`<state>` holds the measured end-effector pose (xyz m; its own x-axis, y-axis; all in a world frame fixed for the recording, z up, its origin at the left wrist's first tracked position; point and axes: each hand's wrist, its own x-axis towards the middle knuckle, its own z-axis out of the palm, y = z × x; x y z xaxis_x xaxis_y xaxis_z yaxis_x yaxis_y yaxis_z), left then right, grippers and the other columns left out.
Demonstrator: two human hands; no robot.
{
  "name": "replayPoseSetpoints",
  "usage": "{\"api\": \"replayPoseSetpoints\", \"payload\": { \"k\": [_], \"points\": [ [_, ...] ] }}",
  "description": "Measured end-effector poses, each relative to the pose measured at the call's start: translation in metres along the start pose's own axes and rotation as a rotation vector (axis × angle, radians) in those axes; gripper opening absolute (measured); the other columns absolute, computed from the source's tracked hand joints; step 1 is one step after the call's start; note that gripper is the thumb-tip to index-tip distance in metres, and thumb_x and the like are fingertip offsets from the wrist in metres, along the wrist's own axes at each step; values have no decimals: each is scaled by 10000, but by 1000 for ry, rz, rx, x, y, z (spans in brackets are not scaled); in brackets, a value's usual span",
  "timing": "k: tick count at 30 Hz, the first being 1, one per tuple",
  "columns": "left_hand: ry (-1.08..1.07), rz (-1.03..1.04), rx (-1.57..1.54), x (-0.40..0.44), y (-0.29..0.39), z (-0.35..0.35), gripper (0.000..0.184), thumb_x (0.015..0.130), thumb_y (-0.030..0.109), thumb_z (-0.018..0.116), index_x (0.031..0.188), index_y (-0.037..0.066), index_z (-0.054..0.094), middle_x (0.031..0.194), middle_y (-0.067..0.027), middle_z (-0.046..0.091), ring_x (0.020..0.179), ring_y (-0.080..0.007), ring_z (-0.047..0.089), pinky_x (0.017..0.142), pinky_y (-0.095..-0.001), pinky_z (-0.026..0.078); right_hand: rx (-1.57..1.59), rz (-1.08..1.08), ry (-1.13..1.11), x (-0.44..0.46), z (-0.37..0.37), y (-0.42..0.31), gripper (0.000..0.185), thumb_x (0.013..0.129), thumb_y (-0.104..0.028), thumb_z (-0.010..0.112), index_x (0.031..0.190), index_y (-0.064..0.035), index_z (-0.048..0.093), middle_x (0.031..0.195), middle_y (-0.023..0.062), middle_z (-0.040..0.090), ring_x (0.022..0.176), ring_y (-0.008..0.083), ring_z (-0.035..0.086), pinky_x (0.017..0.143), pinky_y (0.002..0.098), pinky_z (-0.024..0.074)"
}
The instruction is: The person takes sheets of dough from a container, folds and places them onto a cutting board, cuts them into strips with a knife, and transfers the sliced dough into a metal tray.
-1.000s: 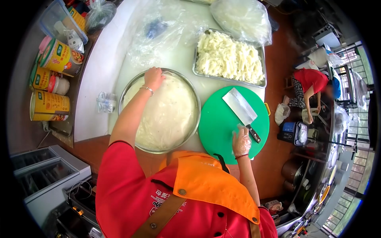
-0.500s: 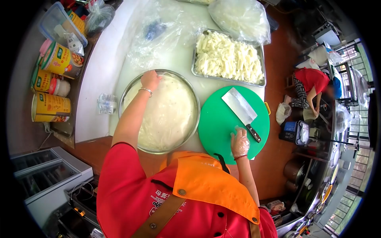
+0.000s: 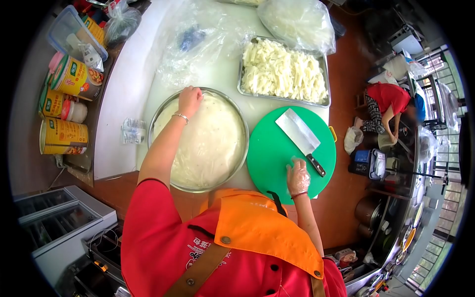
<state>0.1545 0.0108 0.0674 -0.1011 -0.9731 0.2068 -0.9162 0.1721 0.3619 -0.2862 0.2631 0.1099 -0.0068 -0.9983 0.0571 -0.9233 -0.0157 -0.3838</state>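
Note:
My left hand [image 3: 190,100], bare with a bracelet at the wrist, is at the far rim of a wide metal bowl [image 3: 246,143]. Its fingers are curled together; what they pinch is hidden. Pale, glossy, speckled contents [image 3: 208,143] fill the bowl, and strips show faintly near the bottom. In a clear plastic glove, my right hand [image 3: 298,177] is over the near part of a round green cutting board [image 3: 267,153], fingers extended and holding nothing. Beside it lies a cleaver [image 3: 299,132], its dark handle pointing toward me.
Behind the board, a metal tray [image 3: 241,79] holds pale strips. Plastic bags [image 3: 299,22] and crumpled clear film [image 3: 193,54] lie farther back. A clear plastic container [image 3: 133,130] is left of the bowl. Yellow cans [image 3: 64,136] line the left shelf. A person [image 3: 388,101] bends at the right.
My left hand has shifted slightly along the far rim of the bowl, its fingers turning a little. My right hand and the cleaver stay in nearly the same place.

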Motion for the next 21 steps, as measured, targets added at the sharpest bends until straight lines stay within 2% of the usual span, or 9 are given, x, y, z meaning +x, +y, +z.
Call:
{"api": "replayPoseSetpoints", "payload": {
  "k": [4, 7, 10, 13, 16, 19, 21],
  "points": [
    [-36, 122, -52, 5, -1, 1, 96, 828, 120, 697, 852, 74, 617, 811, -93, 629, 818, -303, 599, 771, -435, 488, -1, -2, 0, 0, 2, -1, 326, 883, -122, 635, 1187, -31, 560, 1158, 214, 573, 903, 392, 630, 721, 472, 540],
    [-53, 112, -123, 2, 2, 2, 114, 829, 116, 696, 863, 69, 598, 840, -101, 632, 826, -306, 600, 788, -436, 482, -1, 1, 3, 1, 2, -1, 320, 879, -118, 638, 1178, -30, 564, 1147, 211, 579, 903, 391, 630, 722, 472, 540],
    [-47, -47, -158, -5, 9, 3, 117, 828, 109, 693, 846, 72, 583, 850, -99, 620, 826, -317, 602, 774, -439, 481, 3, -7, 11, 2, 3, -1, 315, 876, -119, 641, 1170, -32, 568, 1134, 209, 585, 901, 390, 631, 720, 471, 539],
    [-60, 84, 16, -4, 9, 0, 127, 828, 103, 689, 890, 65, 585, 859, -104, 603, 822, -332, 603, 743, -441, 487, 13, -9, 6, 3, 4, -2, 310, 875, -120, 642, 1164, -33, 573, 1127, 207, 588, 898, 389, 631, 718, 470, 538],
    [130, 334, 16, -6, 16, -7, 144, 834, 108, 690, 934, 62, 597, 861, -113, 587, 815, -349, 598, 728, -442, 491, 8, -9, -6, 7, 4, -3, 311, 873, -121, 644, 1163, -35, 575, 1126, 203, 589, 892, 389, 630, 716, 470, 538],
    [-38, 235, 4, -16, 19, -7, 139, 838, 99, 675, 951, 57, 608, 867, -121, 587, 833, -337, 608, 732, -440, 501, 16, -18, -24, 11, 3, -7, 315, 877, -136, 643, 1175, -55, 583, 1129, 196, 589, 900, 389, 631, 724, 468, 541],
    [-40, 207, -33, -28, 26, -12, 114, 843, 89, 653, 949, 60, 623, 869, -118, 588, 837, -325, 619, 724, -435, 511, 29, 1, -62, 20, 1, -15, 310, 885, -150, 644, 1181, -76, 593, 1142, 189, 591, 933, 388, 631, 750, 468, 542]
  ]
}}
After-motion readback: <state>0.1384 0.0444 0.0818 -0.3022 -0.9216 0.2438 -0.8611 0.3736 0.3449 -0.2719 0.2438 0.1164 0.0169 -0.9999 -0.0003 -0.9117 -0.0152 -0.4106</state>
